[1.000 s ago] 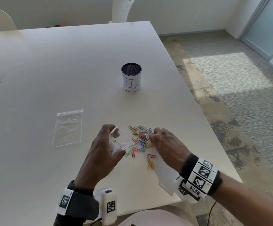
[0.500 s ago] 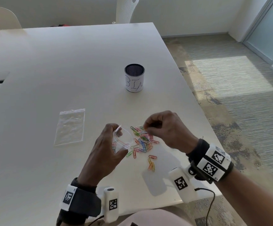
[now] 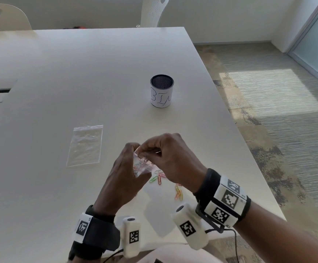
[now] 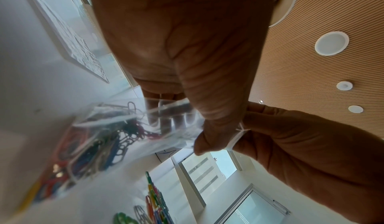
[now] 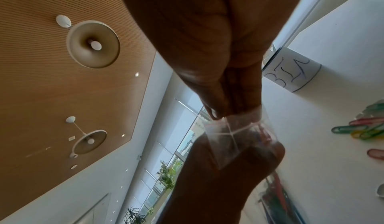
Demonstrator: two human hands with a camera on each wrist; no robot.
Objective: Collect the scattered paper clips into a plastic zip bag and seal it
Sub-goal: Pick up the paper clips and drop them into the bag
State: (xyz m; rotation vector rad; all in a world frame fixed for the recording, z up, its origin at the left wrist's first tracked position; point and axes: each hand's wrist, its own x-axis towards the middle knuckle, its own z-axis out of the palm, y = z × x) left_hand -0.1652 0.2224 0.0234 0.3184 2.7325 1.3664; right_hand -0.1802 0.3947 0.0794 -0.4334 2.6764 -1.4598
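While the left hand (image 3: 124, 179) gripped a small clear zip bag (image 3: 142, 166) above the counter (image 3: 59, 76), coloured paper clips already showed through its plastic. The right hand (image 3: 173, 158) pinched at the bag's open mouth. Loose clips (image 3: 178, 194), too overlapped to count, lay beneath. One second empty bag (image 3: 85, 145) lay flat, and one labelled cup (image 3: 162, 91) stood beyond.

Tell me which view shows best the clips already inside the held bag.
The left wrist view: the clips fill the clear bag close to the lens, though blurred. The head view shows the bag small between both hands; the right wrist view shows mainly its mouth.
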